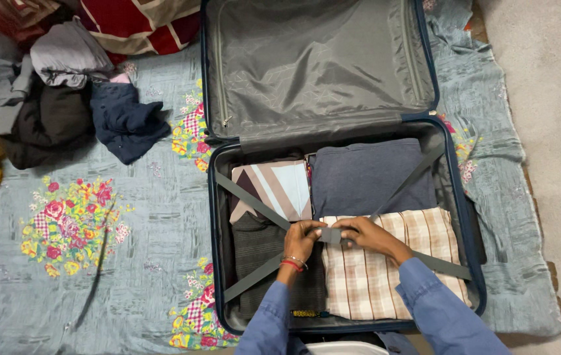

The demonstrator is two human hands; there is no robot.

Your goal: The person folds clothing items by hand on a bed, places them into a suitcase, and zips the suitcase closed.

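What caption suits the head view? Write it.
Both hands, left hand and right hand, grip the strap buckle over folded clothes in an open suitcase.

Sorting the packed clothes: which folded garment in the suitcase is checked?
The beige-and-brown checked folded garment, under the right hand; the others are plain or diagonally striped.

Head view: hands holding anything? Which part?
Both the left hand and right hand grip the grey buckle where the suitcase's crossed grey straps meet, above the folded clothes.
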